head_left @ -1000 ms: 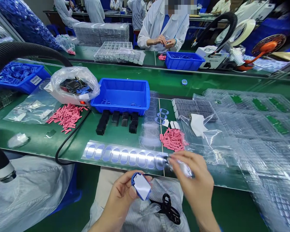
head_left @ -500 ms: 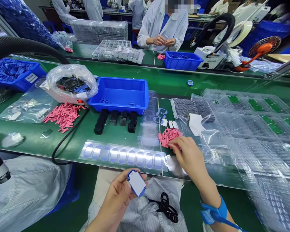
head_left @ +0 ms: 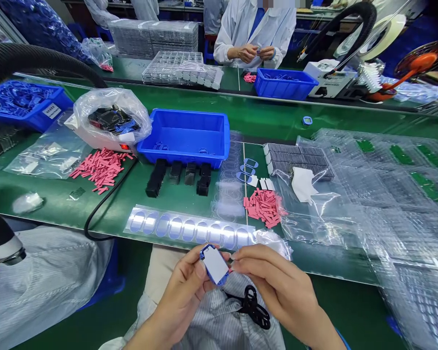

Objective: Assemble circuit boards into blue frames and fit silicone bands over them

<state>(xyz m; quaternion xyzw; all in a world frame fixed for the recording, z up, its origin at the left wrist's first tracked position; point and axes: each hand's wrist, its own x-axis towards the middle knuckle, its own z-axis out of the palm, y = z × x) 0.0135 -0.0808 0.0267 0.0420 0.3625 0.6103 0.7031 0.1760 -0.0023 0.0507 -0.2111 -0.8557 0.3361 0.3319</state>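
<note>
Left hand point(head_left: 182, 296) grip clamps blue-framed part point(head_left: 214, 265); right hand point(head_left: 277, 287) grip at its edge, can't tell if closed. Fingertip-only hold: part could slip and drop.

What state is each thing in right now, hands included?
left hand: closed around blue-framed part, white face showing.
right hand: fingertips pinched at that part's right edge.
blue bin: open, nearly empty.
pink strips: loose heap on table.
film strip: flat along table edge.
</note>
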